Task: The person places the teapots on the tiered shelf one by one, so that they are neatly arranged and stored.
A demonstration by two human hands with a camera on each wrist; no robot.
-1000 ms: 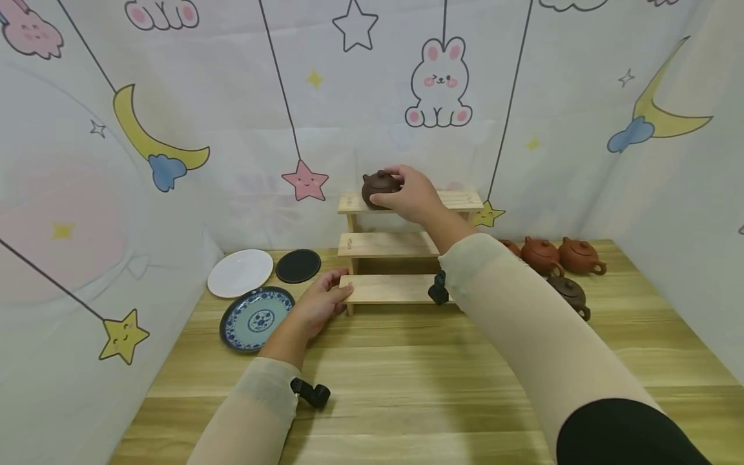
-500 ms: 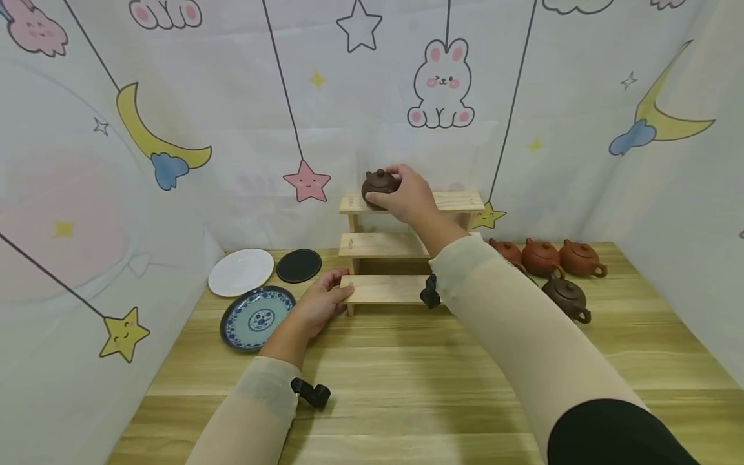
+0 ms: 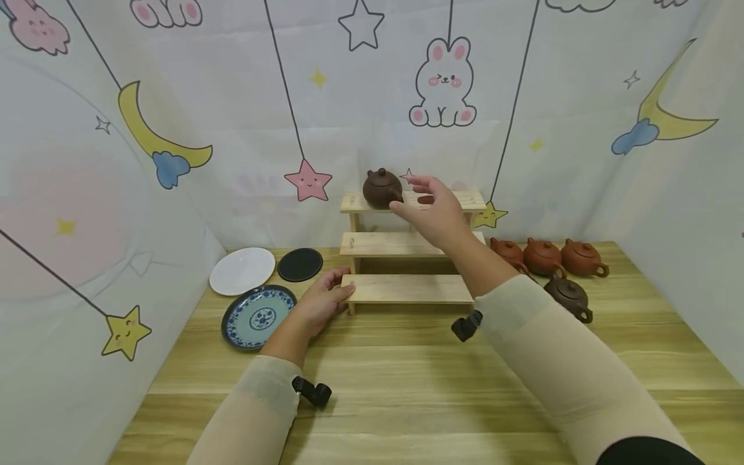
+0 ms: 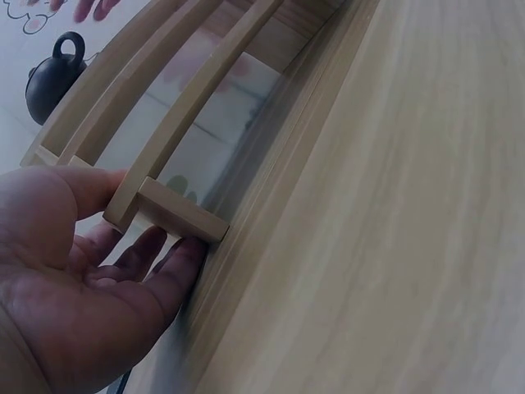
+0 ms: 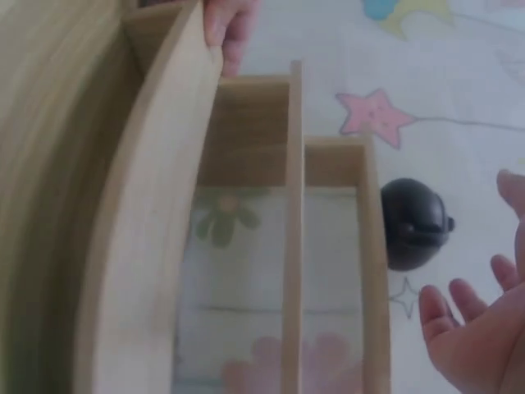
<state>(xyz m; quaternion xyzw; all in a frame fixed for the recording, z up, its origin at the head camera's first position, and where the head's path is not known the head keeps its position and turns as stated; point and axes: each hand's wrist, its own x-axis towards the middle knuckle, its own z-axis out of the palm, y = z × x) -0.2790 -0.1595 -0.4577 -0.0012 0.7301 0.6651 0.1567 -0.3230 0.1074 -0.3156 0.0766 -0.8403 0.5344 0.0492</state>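
A dark brown teapot stands upright at the left end of the top tier of a three-step wooden shelf. Just right of the teapot, my right hand is apart from it, fingers spread and holding nothing. In the right wrist view that hand also shows a gap from the dark teapot. My left hand grips the left end of the shelf's lowest step, thumb on top. The left wrist view shows the fingers of this hand curled around the step's end and leg.
Left of the shelf lie a white plate, a black round plate and a blue-patterned plate. To its right stand reddish teapots and another dark brown teapot. A printed cloth hangs behind.
My right hand has let go of the dark brown teapot and drawn back to the right, its fingers spreading. The teapot stays on the top tier. My left hand keeps its hold on the shelf.
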